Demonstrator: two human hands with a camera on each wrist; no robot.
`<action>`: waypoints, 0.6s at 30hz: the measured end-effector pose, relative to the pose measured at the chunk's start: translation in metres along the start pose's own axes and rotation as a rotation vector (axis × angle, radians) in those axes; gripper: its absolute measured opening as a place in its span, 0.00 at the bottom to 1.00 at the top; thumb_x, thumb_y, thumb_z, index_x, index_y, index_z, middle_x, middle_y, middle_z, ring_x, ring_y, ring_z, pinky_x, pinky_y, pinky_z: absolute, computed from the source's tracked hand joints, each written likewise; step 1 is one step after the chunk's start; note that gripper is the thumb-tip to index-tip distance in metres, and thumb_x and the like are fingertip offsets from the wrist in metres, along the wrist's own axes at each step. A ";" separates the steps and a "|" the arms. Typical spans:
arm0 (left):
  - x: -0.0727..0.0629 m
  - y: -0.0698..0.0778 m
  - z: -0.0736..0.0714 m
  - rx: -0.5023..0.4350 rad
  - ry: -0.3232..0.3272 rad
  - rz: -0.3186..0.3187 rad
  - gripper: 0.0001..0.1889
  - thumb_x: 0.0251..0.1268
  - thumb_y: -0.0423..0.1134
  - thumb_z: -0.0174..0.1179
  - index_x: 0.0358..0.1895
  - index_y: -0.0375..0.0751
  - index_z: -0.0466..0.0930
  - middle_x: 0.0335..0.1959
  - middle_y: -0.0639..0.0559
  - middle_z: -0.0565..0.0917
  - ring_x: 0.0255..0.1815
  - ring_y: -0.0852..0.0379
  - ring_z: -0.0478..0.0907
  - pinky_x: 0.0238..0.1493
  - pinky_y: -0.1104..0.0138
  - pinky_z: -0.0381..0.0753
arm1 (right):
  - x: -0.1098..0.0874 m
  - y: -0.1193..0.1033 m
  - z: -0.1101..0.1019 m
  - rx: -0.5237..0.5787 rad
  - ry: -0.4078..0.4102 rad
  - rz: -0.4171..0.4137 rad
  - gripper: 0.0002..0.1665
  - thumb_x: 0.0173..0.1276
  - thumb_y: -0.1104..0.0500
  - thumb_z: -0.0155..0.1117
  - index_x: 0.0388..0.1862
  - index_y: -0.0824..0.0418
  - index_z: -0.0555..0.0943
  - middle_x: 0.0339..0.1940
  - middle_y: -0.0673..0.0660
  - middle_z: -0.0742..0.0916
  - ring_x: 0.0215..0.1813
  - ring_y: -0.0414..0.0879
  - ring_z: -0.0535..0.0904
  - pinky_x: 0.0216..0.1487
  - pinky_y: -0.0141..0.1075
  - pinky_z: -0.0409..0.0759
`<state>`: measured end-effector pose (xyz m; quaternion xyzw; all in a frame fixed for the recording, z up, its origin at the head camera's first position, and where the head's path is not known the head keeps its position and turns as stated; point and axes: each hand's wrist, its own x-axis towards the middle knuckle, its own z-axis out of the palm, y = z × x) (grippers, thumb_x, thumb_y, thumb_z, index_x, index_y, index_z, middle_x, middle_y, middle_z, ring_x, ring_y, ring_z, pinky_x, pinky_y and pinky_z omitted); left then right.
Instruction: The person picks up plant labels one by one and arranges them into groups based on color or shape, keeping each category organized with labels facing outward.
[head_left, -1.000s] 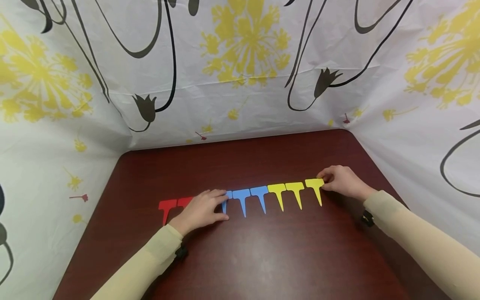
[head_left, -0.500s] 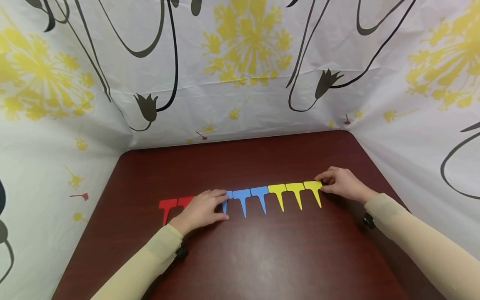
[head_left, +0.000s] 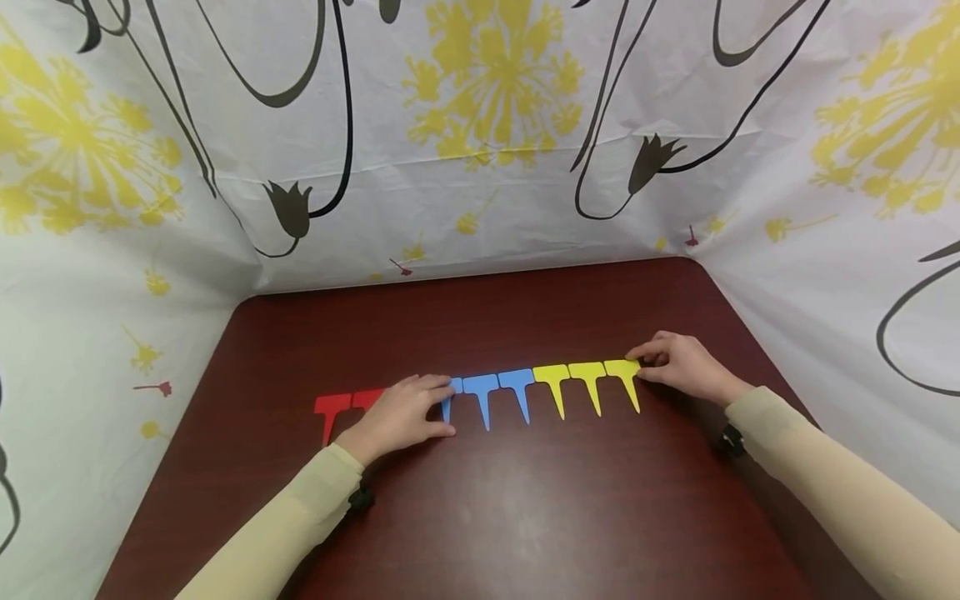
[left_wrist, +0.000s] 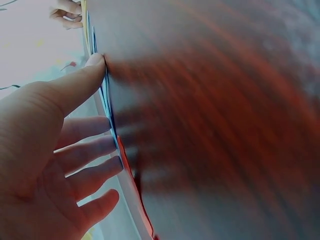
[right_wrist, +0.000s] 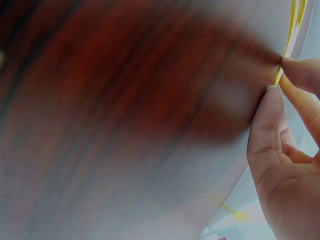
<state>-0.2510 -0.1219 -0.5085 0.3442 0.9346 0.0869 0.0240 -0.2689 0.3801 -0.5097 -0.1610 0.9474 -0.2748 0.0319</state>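
A row of flat T-shaped plant labels lies across the table in the head view: red labels at the left, blue labels in the middle, yellow labels at the right. My left hand rests over the join of red and blue, hiding part of both. Its fingers look extended in the left wrist view, with the thumb touching a blue label. At the right end, my right hand pinches the edge of the last yellow label, which sits against its neighbour.
The dark red-brown table has rounded far corners. White cloth with a yellow and grey plant print surrounds it at the back and both sides. Bare tabletop lies in front of and behind the row.
My right hand has slid the last yellow label slightly left, closing the gap to the yellow label beside it. My left hand has stayed in place on the row.
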 end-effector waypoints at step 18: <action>0.006 0.011 -0.030 -0.140 0.297 -0.108 0.27 0.67 0.53 0.66 0.66 0.47 0.79 0.66 0.48 0.77 0.65 0.47 0.75 0.64 0.48 0.74 | 0.009 -0.060 -0.009 -0.049 0.265 -0.015 0.06 0.72 0.54 0.67 0.43 0.51 0.88 0.39 0.47 0.85 0.39 0.44 0.79 0.39 0.44 0.77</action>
